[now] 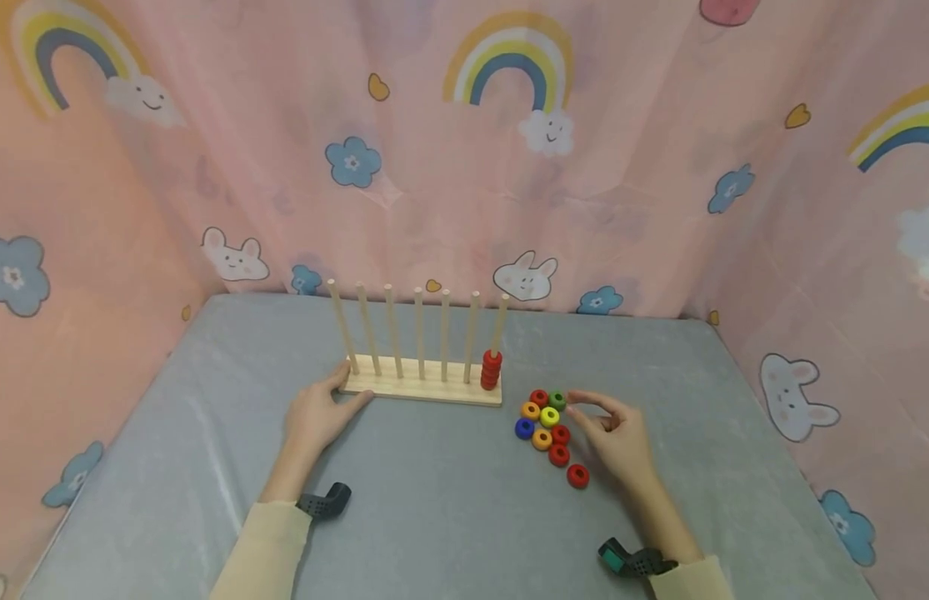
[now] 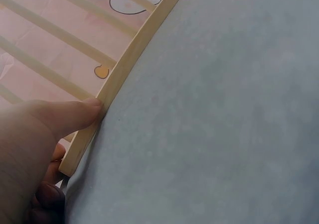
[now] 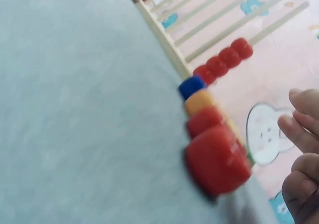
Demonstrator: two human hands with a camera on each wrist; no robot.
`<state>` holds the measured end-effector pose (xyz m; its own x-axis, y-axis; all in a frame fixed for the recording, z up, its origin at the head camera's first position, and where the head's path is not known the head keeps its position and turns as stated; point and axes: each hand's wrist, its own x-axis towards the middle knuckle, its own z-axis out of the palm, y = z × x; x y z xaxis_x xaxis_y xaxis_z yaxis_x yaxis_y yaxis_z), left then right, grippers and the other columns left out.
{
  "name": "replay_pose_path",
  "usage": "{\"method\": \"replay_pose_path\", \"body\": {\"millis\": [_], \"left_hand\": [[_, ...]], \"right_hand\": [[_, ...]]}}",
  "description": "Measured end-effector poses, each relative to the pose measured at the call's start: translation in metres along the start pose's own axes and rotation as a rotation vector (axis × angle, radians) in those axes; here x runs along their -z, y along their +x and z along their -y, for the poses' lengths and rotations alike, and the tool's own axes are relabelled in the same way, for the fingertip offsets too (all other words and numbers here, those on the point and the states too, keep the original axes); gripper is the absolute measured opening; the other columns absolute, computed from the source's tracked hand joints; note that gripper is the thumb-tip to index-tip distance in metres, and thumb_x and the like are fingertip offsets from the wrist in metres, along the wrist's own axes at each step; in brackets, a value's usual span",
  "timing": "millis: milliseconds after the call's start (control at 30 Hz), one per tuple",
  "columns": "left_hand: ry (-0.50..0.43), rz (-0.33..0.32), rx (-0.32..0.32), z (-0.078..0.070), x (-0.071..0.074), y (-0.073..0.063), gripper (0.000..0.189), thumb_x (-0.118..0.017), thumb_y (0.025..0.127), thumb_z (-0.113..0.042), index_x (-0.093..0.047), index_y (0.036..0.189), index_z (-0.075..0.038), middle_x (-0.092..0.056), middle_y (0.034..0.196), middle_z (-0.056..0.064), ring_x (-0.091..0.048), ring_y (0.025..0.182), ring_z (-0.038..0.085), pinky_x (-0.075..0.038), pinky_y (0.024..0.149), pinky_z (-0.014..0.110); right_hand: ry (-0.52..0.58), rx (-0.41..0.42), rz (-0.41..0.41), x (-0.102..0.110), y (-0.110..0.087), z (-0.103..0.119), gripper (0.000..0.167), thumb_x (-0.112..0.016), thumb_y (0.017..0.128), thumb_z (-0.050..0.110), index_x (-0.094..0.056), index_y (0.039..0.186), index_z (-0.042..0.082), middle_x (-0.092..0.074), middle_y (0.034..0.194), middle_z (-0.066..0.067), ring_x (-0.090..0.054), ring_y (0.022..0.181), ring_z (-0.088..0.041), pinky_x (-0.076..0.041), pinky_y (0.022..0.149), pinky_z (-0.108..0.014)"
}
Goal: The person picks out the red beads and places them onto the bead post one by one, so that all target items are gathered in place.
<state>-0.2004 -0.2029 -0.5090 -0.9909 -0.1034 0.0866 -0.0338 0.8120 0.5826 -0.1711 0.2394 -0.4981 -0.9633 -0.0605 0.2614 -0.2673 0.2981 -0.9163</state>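
A wooden peg stand (image 1: pixel 419 385) with several upright pegs sits in the middle of the table. My left hand (image 1: pixel 319 414) grips its left end, the thumb (image 2: pixel 82 114) against the front edge and the other fingers round the end. Red beads (image 1: pixel 491 371) are stacked on the rightmost peg. To the right of the stand lies a cluster of loose ring beads, among them a green bead (image 1: pixel 557 400), a yellow bead (image 1: pixel 550 417) and a blue bead (image 1: pixel 525 428). My right hand (image 1: pixel 617 433) hovers beside the green bead, thumb and forefinger apart, holding nothing visible.
Orange beads (image 1: pixel 542 439) and several red beads are in the same cluster, with one red bead (image 1: pixel 577 476) nearest me. Grey cloth (image 1: pixel 434 500) covers the table. A pink printed curtain (image 1: pixel 449 208) hangs behind it and at both sides.
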Motion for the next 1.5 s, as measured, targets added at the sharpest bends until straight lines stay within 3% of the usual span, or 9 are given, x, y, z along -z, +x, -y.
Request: {"method": "replay_pose_path", "body": {"millis": [100, 233, 333, 467, 733, 867, 1033, 1333, 1500], "left_hand": [[0.006, -0.008, -0.002, 0.0, 0.002, 0.001, 0.077, -0.077, 0.095, -0.05, -0.053, 0.154, -0.007, -0.055, 0.153, 0.017, -0.073, 0.105, 0.047, -0.056, 0.074, 0.052], [0.007, -0.019, -0.01, 0.001, 0.003, 0.001, 0.076, -0.078, 0.095, -0.049, -0.055, 0.153, -0.006, -0.057, 0.152, 0.016, -0.069, 0.119, 0.047, -0.057, 0.085, 0.055], [0.005, -0.016, -0.019, 0.001, 0.002, 0.001, 0.075, -0.079, 0.094, -0.048, -0.055, 0.152, -0.006, -0.057, 0.151, 0.015, -0.067, 0.123, 0.048, -0.057, 0.086, 0.056], [-0.008, -0.013, -0.023, 0.0, 0.002, 0.0, 0.076, -0.079, 0.094, -0.048, -0.056, 0.152, -0.007, -0.057, 0.151, 0.014, -0.065, 0.125, 0.049, -0.058, 0.084, 0.055], [-0.034, -0.014, -0.013, 0.001, -0.001, -0.001, 0.076, -0.08, 0.094, -0.046, -0.055, 0.153, -0.006, -0.057, 0.151, 0.016, -0.06, 0.133, 0.047, -0.054, 0.098, 0.059], [-0.041, -0.015, -0.006, 0.003, -0.002, -0.001, 0.076, -0.08, 0.094, -0.046, -0.054, 0.153, -0.006, -0.056, 0.153, 0.015, -0.058, 0.136, 0.045, -0.055, 0.099, 0.058], [-0.03, -0.025, -0.013, 0.002, -0.002, 0.0, 0.076, -0.08, 0.094, -0.047, -0.054, 0.153, -0.006, -0.056, 0.153, 0.013, -0.059, 0.133, 0.047, -0.058, 0.088, 0.056], [-0.021, -0.027, -0.007, 0.003, -0.002, 0.001, 0.077, -0.08, 0.094, -0.049, -0.055, 0.153, -0.007, -0.056, 0.153, 0.013, -0.06, 0.132, 0.047, -0.057, 0.089, 0.057], [-0.012, -0.029, -0.013, 0.002, -0.002, 0.0, 0.077, -0.08, 0.093, -0.049, -0.055, 0.153, -0.007, -0.057, 0.152, 0.013, -0.064, 0.126, 0.048, -0.058, 0.077, 0.051]], "right_hand": [[0.01, 0.043, -0.009, -0.001, -0.002, -0.01, 0.024, -0.074, 0.098, 0.001, -0.075, 0.122, -0.004, -0.074, 0.076, -0.018, -0.025, 0.035, -0.003, -0.027, 0.032, -0.027], [0.05, 0.119, -0.001, -0.002, -0.003, -0.022, 0.023, -0.072, 0.095, -0.01, -0.075, 0.118, -0.009, -0.079, 0.105, -0.011, -0.022, 0.035, -0.011, -0.026, 0.033, -0.027], [0.063, 0.149, 0.023, -0.001, -0.006, -0.029, 0.024, -0.071, 0.094, -0.013, -0.074, 0.117, -0.01, -0.08, 0.108, -0.004, -0.022, 0.035, -0.015, -0.026, 0.033, -0.027], [0.029, 0.134, 0.042, 0.001, -0.008, -0.033, 0.024, -0.073, 0.094, -0.01, -0.076, 0.117, -0.005, -0.08, 0.105, -0.006, -0.024, 0.036, -0.013, -0.026, 0.034, -0.026], [-0.047, 0.034, 0.088, 0.006, -0.01, -0.032, 0.025, -0.078, 0.095, 0.0, -0.078, 0.12, 0.002, -0.079, 0.107, -0.02, -0.026, 0.037, -0.005, -0.029, 0.035, -0.026], [-0.049, 0.003, 0.119, 0.007, -0.01, -0.032, 0.027, -0.08, 0.094, 0.003, -0.077, 0.121, 0.002, -0.078, 0.085, -0.01, -0.026, 0.038, -0.003, -0.029, 0.035, -0.026], [-0.046, -0.006, 0.139, 0.009, -0.01, -0.031, 0.028, -0.081, 0.093, 0.003, -0.077, 0.121, 0.002, -0.051, 0.051, 0.0, -0.024, 0.041, 0.004, -0.026, 0.036, -0.024], [-0.067, 0.016, 0.185, 0.012, -0.008, -0.032, 0.028, -0.083, 0.091, 0.003, -0.078, 0.118, 0.002, -0.039, 0.047, -0.002, -0.022, 0.044, 0.007, -0.024, 0.038, -0.022], [-0.061, 0.027, 0.217, 0.013, -0.007, -0.035, 0.029, -0.083, 0.09, 0.001, -0.077, 0.119, 0.002, -0.035, 0.048, -0.004, -0.021, 0.045, 0.005, -0.025, 0.039, -0.022]]}}
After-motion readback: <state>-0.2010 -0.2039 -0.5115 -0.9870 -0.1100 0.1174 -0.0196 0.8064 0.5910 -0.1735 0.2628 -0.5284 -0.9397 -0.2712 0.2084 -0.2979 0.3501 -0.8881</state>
